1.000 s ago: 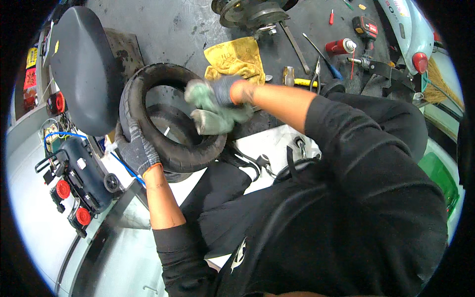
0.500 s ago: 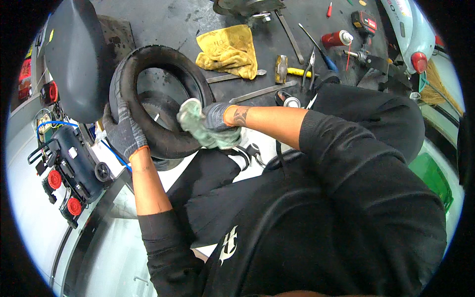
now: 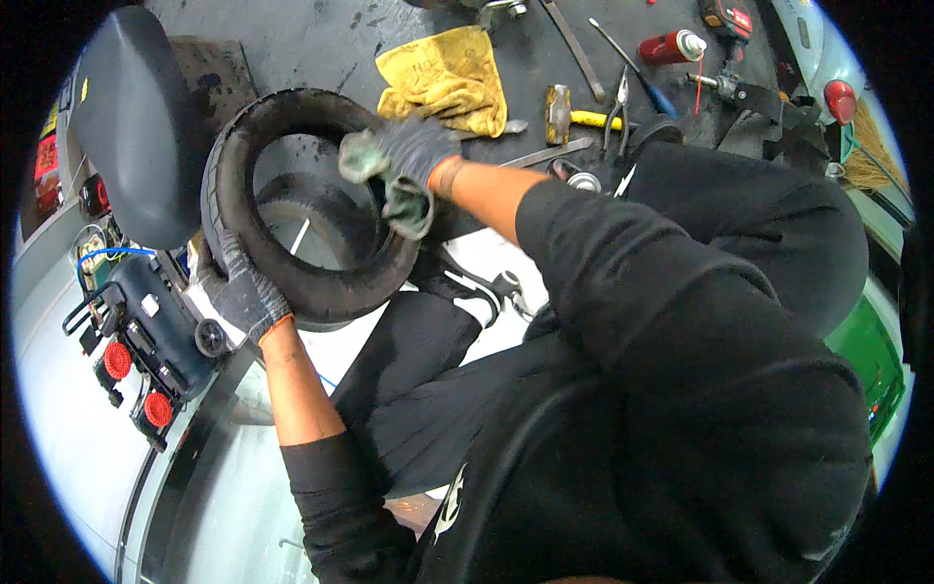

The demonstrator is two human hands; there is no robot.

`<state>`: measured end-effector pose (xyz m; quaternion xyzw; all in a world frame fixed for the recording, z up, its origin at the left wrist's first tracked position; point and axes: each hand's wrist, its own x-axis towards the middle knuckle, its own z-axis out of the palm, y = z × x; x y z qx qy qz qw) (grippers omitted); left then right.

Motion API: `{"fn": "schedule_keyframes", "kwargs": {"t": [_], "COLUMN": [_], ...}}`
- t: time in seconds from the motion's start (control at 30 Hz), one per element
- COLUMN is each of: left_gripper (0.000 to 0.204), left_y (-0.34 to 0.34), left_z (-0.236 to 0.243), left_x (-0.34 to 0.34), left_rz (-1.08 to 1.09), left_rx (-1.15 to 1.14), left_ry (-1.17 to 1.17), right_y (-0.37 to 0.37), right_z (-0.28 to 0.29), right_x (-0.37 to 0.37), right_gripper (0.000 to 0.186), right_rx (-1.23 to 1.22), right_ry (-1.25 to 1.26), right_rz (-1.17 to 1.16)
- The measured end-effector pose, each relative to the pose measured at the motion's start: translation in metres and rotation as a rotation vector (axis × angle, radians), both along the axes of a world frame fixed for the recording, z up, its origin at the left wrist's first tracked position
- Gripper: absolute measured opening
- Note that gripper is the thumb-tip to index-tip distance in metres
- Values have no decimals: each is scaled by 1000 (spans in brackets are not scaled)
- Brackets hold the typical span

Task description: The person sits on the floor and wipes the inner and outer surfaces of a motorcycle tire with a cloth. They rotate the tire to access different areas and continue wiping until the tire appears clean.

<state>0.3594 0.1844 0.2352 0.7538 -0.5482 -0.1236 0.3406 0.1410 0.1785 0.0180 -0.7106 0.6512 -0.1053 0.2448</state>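
Note:
A black rubber tyre (image 3: 336, 300) stands tilted in front of me, its open middle facing up. My left hand (image 3: 245, 290), in a grey knit glove, is closed round the tyre's lower left side, the thumb and fingers on its tread. My right hand (image 3: 416, 154), gloved the same way and a little blurred, grips a grey-green rag (image 3: 409, 206) at the tyre's right rim. Parts of the rag hang out on both sides of the fist. The rag covers some of the tyre's rim there.
Beyond the tyre lie a yellow leather glove (image 3: 443, 78), a hammer (image 3: 557, 115), pliers (image 3: 617, 109), a long screwdriver (image 3: 632, 66) and a red spray can (image 3: 671, 48). A grey seat-like shape (image 3: 136, 127) rises at left, above an air compressor (image 3: 161, 321). A green bin (image 3: 871, 360) is at right.
My right hand has moved up and slightly left along the tyre's rim with the rag. My left hand keeps its hold on the tyre. The whole view has shifted a little.

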Motion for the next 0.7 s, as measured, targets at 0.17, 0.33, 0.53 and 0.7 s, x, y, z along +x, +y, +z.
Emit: {"fn": "schedule_keyframes", "kwargs": {"t": [0.17, 0.33, 0.53, 0.7], "left_gripper": [58, 59, 57, 54], "left_y": [-5, -12, -16, -12], "left_z": [1, -1, -4, -11], "left_x": [1, 6, 11, 18], "left_rz": [26, 11, -18, -101], "left_rx": [26, 22, 28, 14], "left_ry": [22, 13, 111, 127], "right_y": [5, 52, 39, -16], "right_z": [26, 74, 150, 172], "right_x": [-14, 28, 73, 88], "right_gripper": [51, 48, 47, 42], "right_rx": [230, 463, 199, 190], "right_ry": [-284, -635, -1050, -1109], "right_rz": [196, 188, -191, -338]}}
